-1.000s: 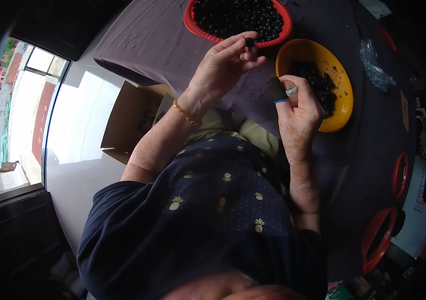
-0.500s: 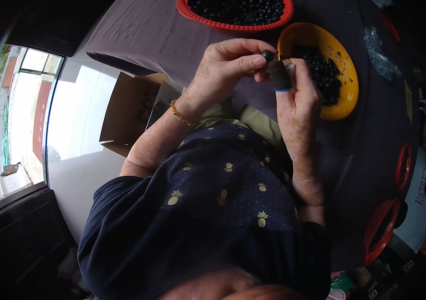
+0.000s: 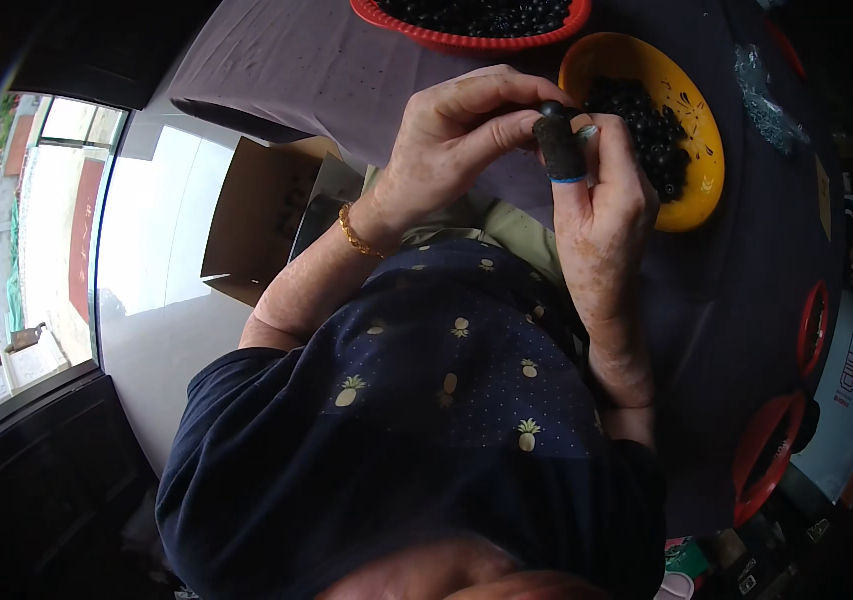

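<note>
My left hand (image 3: 446,125) pinches a small, dark, round berry (image 3: 550,108) between thumb and forefinger. Close against it is my right hand (image 3: 606,200), its thumb covered by a dark finger cot (image 3: 559,150) with a blue lower edge. The right thumb and forefinger are closed near the berry; a small shiny bit shows between them, too small to name. Just beyond the right hand sits a yellow oval bowl (image 3: 703,165) partly filled with similar dark berries (image 3: 658,150). A red ribbed basin (image 3: 476,43) full of dark berries (image 3: 496,15) stands at the far edge of the view.
A dark cloth (image 3: 276,60) covers the table. Crumpled clear plastic (image 3: 768,100) lies right of the yellow bowl. An open cardboard box (image 3: 251,215) stands left of my forearm. Red round containers (image 3: 764,460) are at the lower right; a bright window (image 3: 56,230) is at far left.
Both hands have shifted slightly to the right, and the berry has come closer to the right thumb's tip. The bowl and basin appear a little higher in view.
</note>
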`<action>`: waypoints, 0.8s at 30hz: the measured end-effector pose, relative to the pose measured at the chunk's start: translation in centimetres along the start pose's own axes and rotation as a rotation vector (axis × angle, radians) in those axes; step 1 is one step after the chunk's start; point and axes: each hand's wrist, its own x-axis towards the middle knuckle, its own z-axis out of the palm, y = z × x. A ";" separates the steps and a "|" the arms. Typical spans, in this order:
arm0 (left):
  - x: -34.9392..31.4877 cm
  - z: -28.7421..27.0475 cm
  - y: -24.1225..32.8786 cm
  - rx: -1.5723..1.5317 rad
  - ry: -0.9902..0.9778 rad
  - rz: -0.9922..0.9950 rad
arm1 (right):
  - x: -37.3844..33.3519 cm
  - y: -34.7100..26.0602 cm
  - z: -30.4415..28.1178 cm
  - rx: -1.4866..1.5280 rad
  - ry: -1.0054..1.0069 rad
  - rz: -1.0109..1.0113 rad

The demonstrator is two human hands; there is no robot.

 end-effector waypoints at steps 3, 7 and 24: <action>0.1 -0.1 0.0 0.134 -0.006 0.091 | -0.1 -0.1 0.1 -0.017 0.028 -0.016; 0.1 0.1 -0.1 0.120 -0.004 0.110 | -0.2 0.1 0.2 -0.049 0.079 -0.060; 0.2 -0.1 0.8 0.213 -0.043 0.165 | -0.1 0.2 0.1 -0.105 0.080 -0.098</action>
